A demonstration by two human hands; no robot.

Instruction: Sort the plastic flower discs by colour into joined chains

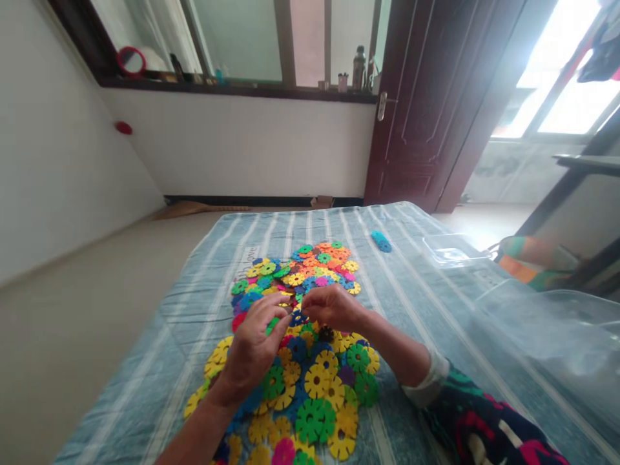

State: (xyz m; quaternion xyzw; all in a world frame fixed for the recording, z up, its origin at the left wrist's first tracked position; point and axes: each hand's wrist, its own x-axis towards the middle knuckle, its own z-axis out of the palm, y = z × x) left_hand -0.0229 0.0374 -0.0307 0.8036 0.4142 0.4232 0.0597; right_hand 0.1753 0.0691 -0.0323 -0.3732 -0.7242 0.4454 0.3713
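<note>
A heap of flat, notched plastic snowflake discs [310, 361] in yellow, green, blue, orange and pink lies on a striped blue-grey cloth [194, 303]. My left hand [254, 349] hovers over the heap with fingers curled, pinching a green disc [272, 325]. My right hand [332, 307] is closed opposite it, fingertips meeting a blue disc [298, 317] between the two hands. The discs look pressed together at that spot. Exactly how they join is hidden by my fingers.
A small blue piece [381, 241] lies apart at the far side of the cloth. A clear plastic lid [453, 250] and a large clear bin [557, 336] sit at the right. A dark door [426, 97] and a window sill with bottles stand behind.
</note>
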